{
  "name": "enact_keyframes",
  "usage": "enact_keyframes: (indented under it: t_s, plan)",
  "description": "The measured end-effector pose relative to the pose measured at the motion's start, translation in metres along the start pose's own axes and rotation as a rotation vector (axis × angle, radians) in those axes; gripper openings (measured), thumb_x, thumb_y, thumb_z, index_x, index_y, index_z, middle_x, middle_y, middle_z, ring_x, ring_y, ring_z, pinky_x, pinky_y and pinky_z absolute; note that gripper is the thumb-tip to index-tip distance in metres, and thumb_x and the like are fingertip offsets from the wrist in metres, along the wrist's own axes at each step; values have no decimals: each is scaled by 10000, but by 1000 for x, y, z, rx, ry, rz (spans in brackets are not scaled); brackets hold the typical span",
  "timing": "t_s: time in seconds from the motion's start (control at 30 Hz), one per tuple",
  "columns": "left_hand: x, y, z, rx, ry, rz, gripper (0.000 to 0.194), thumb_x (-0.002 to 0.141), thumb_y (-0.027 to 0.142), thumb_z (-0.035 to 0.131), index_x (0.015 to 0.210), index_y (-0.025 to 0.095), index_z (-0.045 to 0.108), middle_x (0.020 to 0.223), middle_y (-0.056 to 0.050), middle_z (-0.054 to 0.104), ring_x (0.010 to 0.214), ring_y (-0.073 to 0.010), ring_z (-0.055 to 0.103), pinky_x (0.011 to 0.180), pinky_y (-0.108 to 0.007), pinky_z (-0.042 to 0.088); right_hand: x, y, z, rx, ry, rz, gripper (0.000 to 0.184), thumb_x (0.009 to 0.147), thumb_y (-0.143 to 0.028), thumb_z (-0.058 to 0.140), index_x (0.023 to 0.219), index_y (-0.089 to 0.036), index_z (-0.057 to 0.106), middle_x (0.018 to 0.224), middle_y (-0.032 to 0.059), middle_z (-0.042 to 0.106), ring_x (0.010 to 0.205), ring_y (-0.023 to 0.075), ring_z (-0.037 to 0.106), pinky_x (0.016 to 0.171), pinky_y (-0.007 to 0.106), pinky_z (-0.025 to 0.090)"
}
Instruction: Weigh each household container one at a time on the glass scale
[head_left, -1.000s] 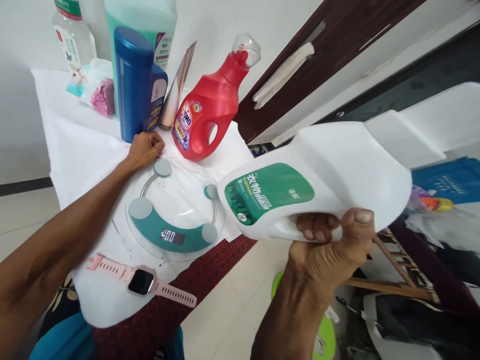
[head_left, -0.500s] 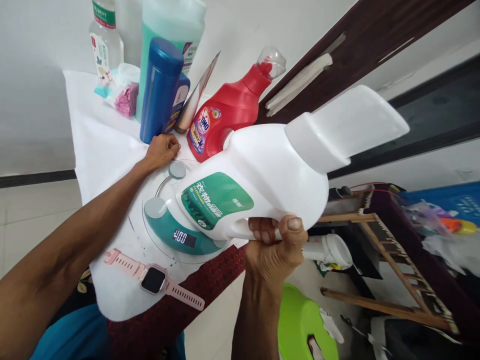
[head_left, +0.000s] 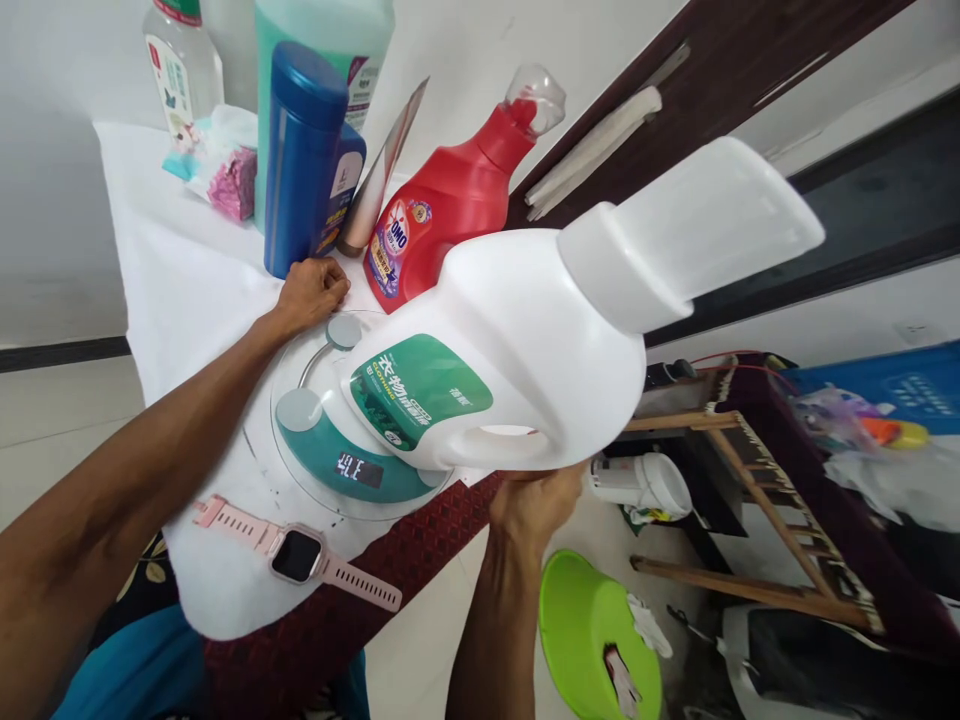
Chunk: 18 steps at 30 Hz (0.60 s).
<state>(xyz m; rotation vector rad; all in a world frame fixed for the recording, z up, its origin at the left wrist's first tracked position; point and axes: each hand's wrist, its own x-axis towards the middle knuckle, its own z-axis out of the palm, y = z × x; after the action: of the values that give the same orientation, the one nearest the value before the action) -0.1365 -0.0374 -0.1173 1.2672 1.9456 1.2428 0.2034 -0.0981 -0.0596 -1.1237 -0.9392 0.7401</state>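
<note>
With its display [head_left: 361,470] changed, the scale [head_left: 315,452] apparently bears the white bottle [head_left: 517,330]; right hand [head_left: 536,497], grip hidden, at five o'clock; left hand [head_left: 311,290] loosely clenched at eleven.

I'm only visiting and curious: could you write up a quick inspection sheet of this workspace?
Surface: white cloth over dark red patterned fabric.
Things in use: white bottle, apparently resting on the glass scale; display lit, digits unclear.
Clutter: pink watch, red bottle, blue bottle.
Hands: left hand loosely curled on the cloth beside the scale; right hand partly hidden behind the white bottle, grip unclear.
Cables: thin red cord at far right, possibly a cable.
Surroundings: green tub, white bucket.
</note>
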Motion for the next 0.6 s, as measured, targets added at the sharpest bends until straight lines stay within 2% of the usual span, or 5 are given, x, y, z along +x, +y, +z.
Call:
enact_keyframes:
  t_s: [0.07, 0.13, 0.33, 0.5, 0.6]
  plan:
    - [0, 1, 0, 2, -5, -7, 134, 882, 241, 606, 889, 186, 728, 812, -72, 779, 783, -236, 741, 829, -330, 600, -4, 21, -13, -26, 60, 110, 525, 899, -632, 754, 674, -251, 471, 558, -91, 432, 491, 92, 441, 459, 219, 431]
    - [0, 1, -1, 7, -10, -13, 137, 886, 242, 608, 900, 186, 733, 831, -75, 782, 791, -235, 739, 849, -337, 598, -9, 39, -24, -23, 98, 197, 596, 901, -635, 747, 624, -259, 377, 504, -117, 328, 425, 65, 314, 394, 202, 327]
    - [-1, 5, -2, 1, -10, -25, 99, 904, 204, 618, 892, 171, 711, 811, -49, 763, 773, -204, 705, 839, -324, 570, -20, 56, -28, -53, 165, 185, 595, 894, -603, 741, 609, -263, 343, 486, -118, 336, 410, 56, 338, 393, 189, 335]
    - [-2, 6, -3, -4, -8, -21, 90, 919, 147, 617, 881, 155, 698, 766, -21, 740, 762, -170, 671, 799, -288, 537, -24, 55, -22, -81, 92, 154, 582, 940, -558, 712, 599, -260, 346, 469, -113, 350, 421, 63, 316, 401, 194, 305]
    - [-2, 6, -3, -5, -5, -26, 85, 934, 146, 628, 888, 153, 699, 759, -14, 737, 762, -164, 664, 803, -281, 535, -23, 44, -23, -65, 85, 109, 549, 937, -586, 727, 619, -247, 436, 506, -100, 409, 453, 78, 372, 434, 205, 347]
